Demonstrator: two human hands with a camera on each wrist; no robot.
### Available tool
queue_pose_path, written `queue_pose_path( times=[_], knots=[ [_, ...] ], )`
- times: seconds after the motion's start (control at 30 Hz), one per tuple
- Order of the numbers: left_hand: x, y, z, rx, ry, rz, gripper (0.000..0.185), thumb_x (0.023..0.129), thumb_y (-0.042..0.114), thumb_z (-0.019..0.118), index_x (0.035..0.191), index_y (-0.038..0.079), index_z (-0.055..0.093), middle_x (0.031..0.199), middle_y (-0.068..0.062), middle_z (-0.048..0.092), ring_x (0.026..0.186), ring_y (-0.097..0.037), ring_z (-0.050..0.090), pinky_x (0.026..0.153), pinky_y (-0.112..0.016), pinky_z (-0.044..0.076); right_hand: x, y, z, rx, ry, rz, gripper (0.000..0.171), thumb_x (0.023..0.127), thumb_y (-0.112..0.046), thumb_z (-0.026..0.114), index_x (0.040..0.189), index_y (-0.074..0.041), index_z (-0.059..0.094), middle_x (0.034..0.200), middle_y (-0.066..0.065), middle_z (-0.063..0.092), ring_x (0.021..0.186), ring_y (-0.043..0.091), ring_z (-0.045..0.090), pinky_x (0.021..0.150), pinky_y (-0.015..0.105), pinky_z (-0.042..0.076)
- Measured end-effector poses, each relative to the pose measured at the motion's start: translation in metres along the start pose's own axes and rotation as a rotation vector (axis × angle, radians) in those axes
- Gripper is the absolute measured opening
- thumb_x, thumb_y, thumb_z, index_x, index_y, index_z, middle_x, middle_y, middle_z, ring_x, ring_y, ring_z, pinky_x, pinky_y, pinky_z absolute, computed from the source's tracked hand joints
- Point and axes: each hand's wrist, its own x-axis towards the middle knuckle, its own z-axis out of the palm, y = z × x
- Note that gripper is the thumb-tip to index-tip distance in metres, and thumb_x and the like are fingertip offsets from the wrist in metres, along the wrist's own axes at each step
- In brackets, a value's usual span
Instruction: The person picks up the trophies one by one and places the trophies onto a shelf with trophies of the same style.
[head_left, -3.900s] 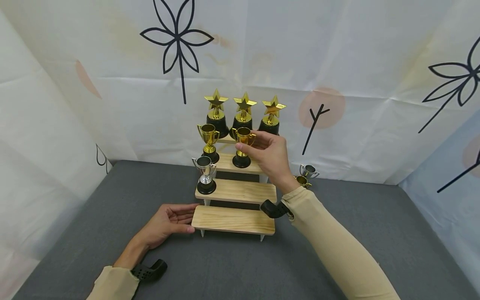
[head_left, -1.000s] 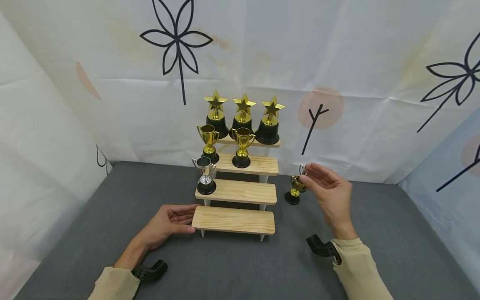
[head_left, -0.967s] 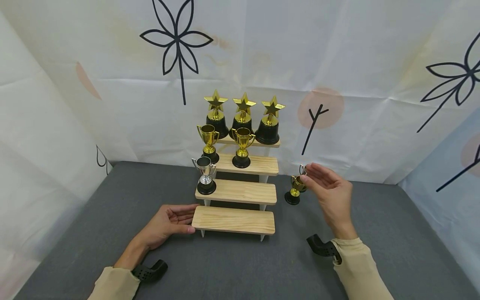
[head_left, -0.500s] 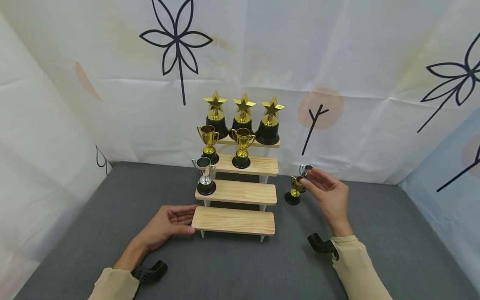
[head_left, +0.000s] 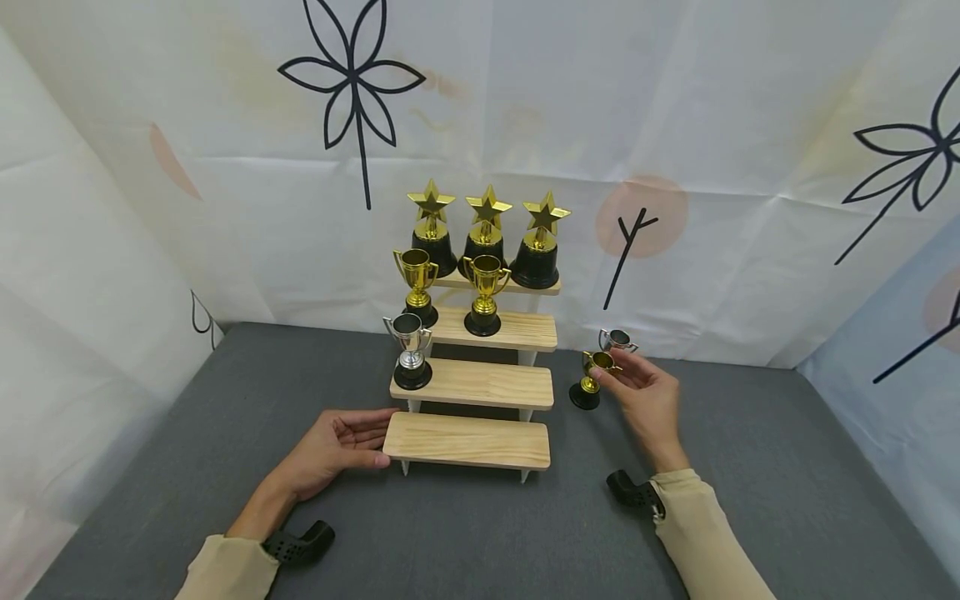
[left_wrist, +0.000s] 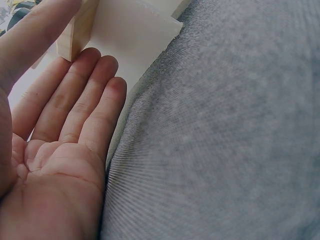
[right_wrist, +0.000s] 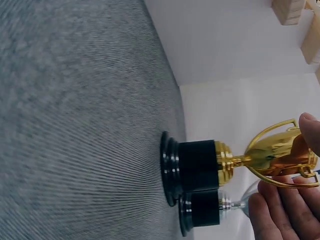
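Right of the wooden stand, my right hand (head_left: pixel 642 405) pinches a gold trophy cup (head_left: pixel 587 385) by its bowl, thumb in front and fingers behind. In the right wrist view the black base of this trophy cup (right_wrist: pixel 196 162) stands upright on the grey cloth. A silver trophy cup (head_left: pixel 618 338) is just behind it, mostly hidden. My left hand (head_left: pixel 334 445) lies with fingers extended at the left end of the lowest shelf (head_left: pixel 467 440); in the left wrist view its fingertips touch or nearly touch the stand's white side panel (left_wrist: pixel 131 42).
Three gold star trophies (head_left: pixel 487 222) line the top shelf. Two gold cups (head_left: pixel 484 293) stand on the shelf below, at left and middle. One silver cup (head_left: pixel 410 350) is at the left of the third shelf (head_left: pixel 491 383). White printed cloth (head_left: pixel 712 275) hangs behind.
My right hand left the gold cup on the second shelf and moved right and down to the cups on the table. It now grips the front gold one. The left hand stayed put.
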Motion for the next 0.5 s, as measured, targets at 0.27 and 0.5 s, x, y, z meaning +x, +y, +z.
queue_pose_path(
  times=[0.27,0.5],
  knots=[
    [0.0002,0.0005,-0.0006,-0.006,-0.004,-0.004,0.074,0.083,-0.006,0.079,0.144,-0.02,0.038,0.145,-0.037,0.044,0.124,-0.019,0.061,0.102,-0.035,0.052,-0.0014,0.0079,0.0051,-0.066,-0.004,0.021,0.049,0.084,-0.001,0.083,0.128,0.009,0.065,0.123,0.027,0.066,0.089,-0.008,0.064,0.081,0.009,0.055],
    [0.0008,-0.0003,-0.001,-0.002,-0.003,-0.007,0.075,0.083,-0.006,0.079,0.144,-0.02,0.039,0.145,-0.036,0.044,0.124,-0.019,0.06,0.102,-0.035,0.052,-0.003,0.0098,0.0071,-0.119,-0.005,0.039,0.048,0.084,-0.004,0.083,0.128,0.007,0.066,0.119,0.027,0.069,0.087,-0.008,0.063,0.079,0.008,0.054]
  ],
)
